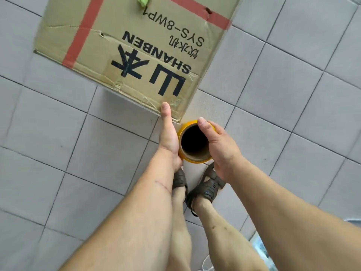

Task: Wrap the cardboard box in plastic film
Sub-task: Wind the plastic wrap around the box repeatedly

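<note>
Basically both hands, left hand [169, 137] and right hand [214, 145], grip film roll [193, 142] upright near cardboard box [136, 45] corner, presumably to start wrapping.

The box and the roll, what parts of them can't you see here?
- Head view: the cardboard box is cut off by the top edge, so its far end is unseen.
- The roll shows only its open end; its length is hidden behind it and by the left hand and right hand.
- Any loose film: too clear to tell.
</note>
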### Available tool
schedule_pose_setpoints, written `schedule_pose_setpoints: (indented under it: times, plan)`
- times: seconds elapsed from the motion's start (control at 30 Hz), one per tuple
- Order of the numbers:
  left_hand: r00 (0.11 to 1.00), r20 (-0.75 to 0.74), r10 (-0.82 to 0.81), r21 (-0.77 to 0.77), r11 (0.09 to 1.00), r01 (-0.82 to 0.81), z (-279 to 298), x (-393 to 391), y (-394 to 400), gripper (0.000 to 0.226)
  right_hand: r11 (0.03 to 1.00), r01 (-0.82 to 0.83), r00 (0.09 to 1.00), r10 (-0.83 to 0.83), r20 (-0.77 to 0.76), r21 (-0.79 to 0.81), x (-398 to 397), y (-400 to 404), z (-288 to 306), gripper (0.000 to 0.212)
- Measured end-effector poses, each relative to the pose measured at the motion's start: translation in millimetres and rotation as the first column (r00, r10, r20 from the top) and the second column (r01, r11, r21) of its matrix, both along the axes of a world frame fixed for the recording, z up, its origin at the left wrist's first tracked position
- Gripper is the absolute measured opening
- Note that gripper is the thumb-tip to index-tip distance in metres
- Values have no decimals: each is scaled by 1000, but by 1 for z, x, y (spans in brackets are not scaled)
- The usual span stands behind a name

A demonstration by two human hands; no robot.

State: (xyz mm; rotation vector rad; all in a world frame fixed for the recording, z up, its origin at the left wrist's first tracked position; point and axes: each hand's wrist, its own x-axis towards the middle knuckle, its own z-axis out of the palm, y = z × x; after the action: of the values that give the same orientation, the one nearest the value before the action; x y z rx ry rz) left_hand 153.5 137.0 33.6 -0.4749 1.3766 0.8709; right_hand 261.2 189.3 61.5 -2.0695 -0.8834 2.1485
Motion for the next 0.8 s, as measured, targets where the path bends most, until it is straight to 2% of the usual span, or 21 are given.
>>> schedule_pose_setpoints:
  times: [0.1, 0.17, 0.27, 0.37, 0.47, 0.53, 0.67, 0.8]
  plan:
    - [995, 9, 104, 16, 994, -104, -3, 8, 4, 156, 998, -53, 998, 53, 24, 35, -1, 18, 1, 66]
    - [990, -53, 133, -36, 990, -135, -14, 10, 5, 170, 993, -111, 993, 110, 45, 37, -2, 26, 5, 69]
    - [963, -178, 201, -27, 978, -209, -26, 13, 7, 167, 989, -144, 989, 145, 17, -18, -2, 32, 7, 82]
    - [960, -85, 266, 0, 964, -267, -14, 17, 14, 166, 982, -187, 982, 188, 25, -38, -2, 41, 5, 94]
    - [949, -3, 316, 47, 948, -315, 2, 22, 21, 149, 935, -355, 933, 353, 74, 7, -5, 61, 6, 76]
    - [938, -9, 345, 36, 938, -345, 3, 26, 26, 140, 895, -446, 894, 442, 77, 33, -8, 74, 9, 69]
    - [887, -97, 451, 9, 892, -453, -1, 35, 38, 130, 854, -521, 854, 521, 21, 10, -3, 85, 10, 77]
    - [836, -68, 544, 46, 839, -542, 2, 47, 49, 136, 764, -642, 767, 641, 41, 57, -6, 109, 12, 70]
